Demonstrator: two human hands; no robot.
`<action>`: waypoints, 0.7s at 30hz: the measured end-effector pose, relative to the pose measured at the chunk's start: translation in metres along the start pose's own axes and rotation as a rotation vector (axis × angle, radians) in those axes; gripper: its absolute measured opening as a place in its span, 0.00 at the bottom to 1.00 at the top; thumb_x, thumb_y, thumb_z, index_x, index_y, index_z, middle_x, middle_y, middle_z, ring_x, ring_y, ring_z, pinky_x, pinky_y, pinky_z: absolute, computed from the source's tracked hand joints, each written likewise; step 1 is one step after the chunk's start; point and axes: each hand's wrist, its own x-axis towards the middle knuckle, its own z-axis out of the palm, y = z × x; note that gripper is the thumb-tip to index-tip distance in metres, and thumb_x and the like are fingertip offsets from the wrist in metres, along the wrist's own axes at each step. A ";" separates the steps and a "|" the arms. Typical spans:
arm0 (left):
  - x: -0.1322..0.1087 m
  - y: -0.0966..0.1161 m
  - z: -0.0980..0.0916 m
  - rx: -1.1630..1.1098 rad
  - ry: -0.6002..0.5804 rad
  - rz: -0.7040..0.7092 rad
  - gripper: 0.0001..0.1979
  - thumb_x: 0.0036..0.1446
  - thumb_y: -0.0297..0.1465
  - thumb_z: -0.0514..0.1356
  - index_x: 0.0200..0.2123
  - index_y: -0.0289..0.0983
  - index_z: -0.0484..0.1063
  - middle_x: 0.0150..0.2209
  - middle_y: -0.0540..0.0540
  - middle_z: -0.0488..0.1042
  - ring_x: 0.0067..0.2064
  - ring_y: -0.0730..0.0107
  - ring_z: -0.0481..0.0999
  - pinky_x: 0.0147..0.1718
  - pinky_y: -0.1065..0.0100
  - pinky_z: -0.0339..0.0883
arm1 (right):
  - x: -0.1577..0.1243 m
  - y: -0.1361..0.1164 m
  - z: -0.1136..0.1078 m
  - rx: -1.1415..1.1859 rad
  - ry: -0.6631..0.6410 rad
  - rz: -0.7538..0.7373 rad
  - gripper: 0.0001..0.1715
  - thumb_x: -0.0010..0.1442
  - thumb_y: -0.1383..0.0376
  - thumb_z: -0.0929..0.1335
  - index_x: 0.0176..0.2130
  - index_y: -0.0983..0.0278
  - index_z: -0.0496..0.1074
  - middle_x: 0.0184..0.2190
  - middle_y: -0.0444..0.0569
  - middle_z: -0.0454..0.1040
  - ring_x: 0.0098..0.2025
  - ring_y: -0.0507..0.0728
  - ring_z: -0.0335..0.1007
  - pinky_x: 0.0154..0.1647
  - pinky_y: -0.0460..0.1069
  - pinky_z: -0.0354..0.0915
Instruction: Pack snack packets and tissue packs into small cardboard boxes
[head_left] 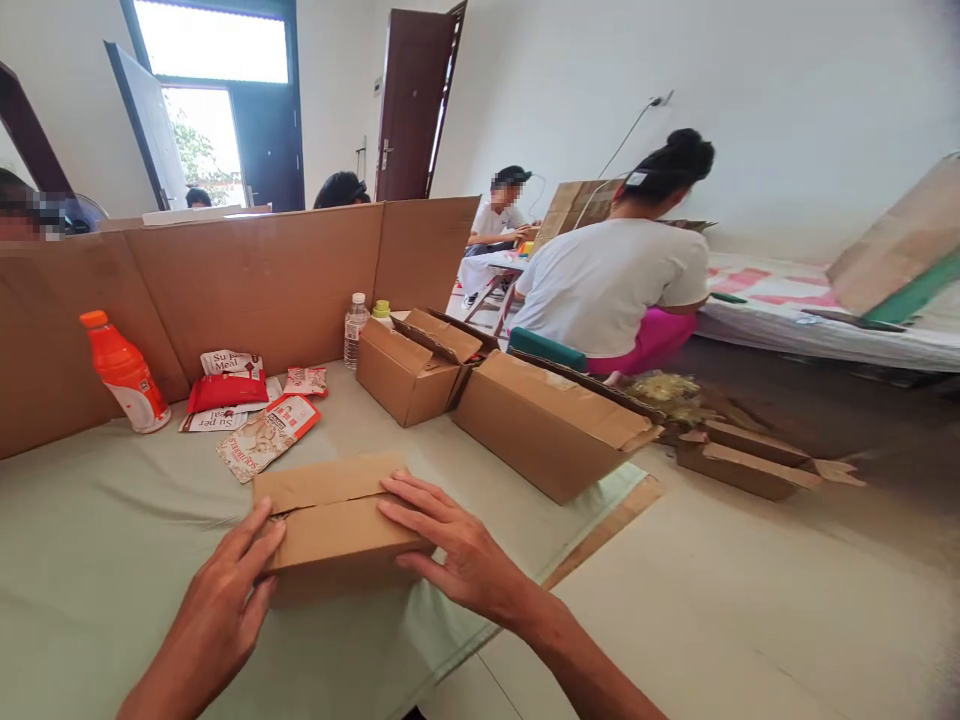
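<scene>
A small brown cardboard box sits on the pale green cloth near the table's front edge. Its two top flaps are folded down and meet along a narrow seam. My left hand grips the left end, with fingertips on the top edge and thumb on the near side. At the opposite end, my right hand holds the box with fingers over the top flaps and thumb against the front. Just behind the box lie a Squirrels snack bag, a small red and white packet and a red pouch among Super Meal packets.
An orange bottle stands at the left, before an upright cardboard screen. Two open-topped cardboard boxes stand at the right beside a clear bottle. A person in a white shirt sits beyond; others are farther back.
</scene>
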 end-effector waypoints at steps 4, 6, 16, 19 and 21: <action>0.061 0.021 0.027 -0.027 -0.181 0.102 0.24 0.62 0.22 0.53 0.61 0.39 0.69 0.68 0.36 0.66 0.64 0.56 0.72 0.57 0.55 0.74 | -0.036 0.018 -0.028 -0.161 0.131 0.088 0.31 0.65 0.65 0.70 0.66 0.56 0.67 0.66 0.56 0.69 0.68 0.66 0.64 0.62 0.64 0.70; 0.093 0.035 0.041 0.042 -0.291 0.140 0.24 0.61 0.20 0.53 0.59 0.37 0.69 0.68 0.34 0.65 0.64 0.55 0.72 0.58 0.55 0.73 | -0.052 0.023 -0.041 -0.255 0.184 0.125 0.31 0.67 0.64 0.69 0.66 0.56 0.66 0.65 0.55 0.70 0.67 0.66 0.64 0.61 0.64 0.71; 0.232 0.089 0.100 0.282 -0.422 0.360 0.16 0.61 0.17 0.55 0.49 0.36 0.73 0.59 0.39 0.73 0.58 0.54 0.73 0.52 0.55 0.70 | -0.076 0.051 -0.061 -0.697 0.393 0.288 0.24 0.69 0.60 0.67 0.62 0.61 0.68 0.58 0.57 0.75 0.60 0.67 0.71 0.57 0.61 0.70; 0.261 0.096 0.113 0.359 -0.418 0.408 0.08 0.66 0.27 0.60 0.47 0.35 0.74 0.51 0.42 0.76 0.52 0.58 0.75 0.50 0.54 0.71 | -0.069 0.064 -0.058 -0.764 0.426 0.329 0.22 0.69 0.58 0.66 0.59 0.64 0.69 0.56 0.60 0.76 0.58 0.68 0.71 0.56 0.62 0.69; 0.277 0.099 0.120 0.396 -0.414 0.438 0.10 0.66 0.34 0.62 0.47 0.35 0.74 0.50 0.43 0.76 0.51 0.59 0.76 0.51 0.52 0.72 | -0.064 0.071 -0.057 -0.795 0.426 0.359 0.21 0.70 0.59 0.66 0.58 0.65 0.70 0.56 0.60 0.76 0.58 0.69 0.70 0.55 0.62 0.68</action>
